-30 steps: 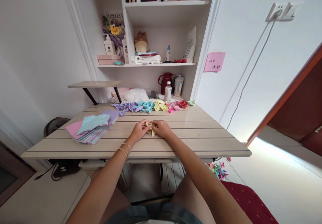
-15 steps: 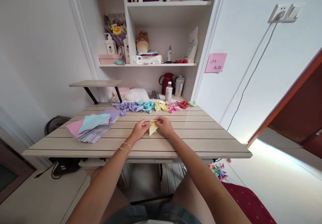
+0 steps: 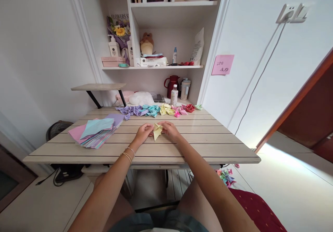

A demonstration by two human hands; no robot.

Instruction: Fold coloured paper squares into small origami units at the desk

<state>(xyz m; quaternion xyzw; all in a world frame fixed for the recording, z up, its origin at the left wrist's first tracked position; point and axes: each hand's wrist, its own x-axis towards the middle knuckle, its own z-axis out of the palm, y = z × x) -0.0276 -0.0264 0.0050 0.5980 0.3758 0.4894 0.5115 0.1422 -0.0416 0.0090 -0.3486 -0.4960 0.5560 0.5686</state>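
A partly folded piece of yellow origami paper (image 3: 157, 132) is held between my hands over the middle of the table, one point hanging down. My left hand (image 3: 144, 133) pinches its left side. On the right edge, the fingers of my right hand (image 3: 168, 130) are closed on the same paper. Behind my hands, folded paper pieces lie in a row by colour: purple (image 3: 134, 110), blue (image 3: 153, 110), yellow (image 3: 167, 109), pink (image 3: 182, 110), red (image 3: 190, 108) and green (image 3: 199, 107). A fanned stack of coloured paper sheets (image 3: 97, 131) lies to the left.
The slatted table (image 3: 208, 145) carries a small raised stand (image 3: 99, 86) at back left. A clear bottle (image 3: 174, 95), a dark red jug (image 3: 171, 85) and a tumbler (image 3: 185, 89) stand at the back under white shelves (image 3: 177, 4). More folded paper (image 3: 226, 177) lies below the table's right side.
The yellow paper has turned and its top has spread apart, showing more folded layers. Both hands have shifted slightly around it, fingers still on its sides.
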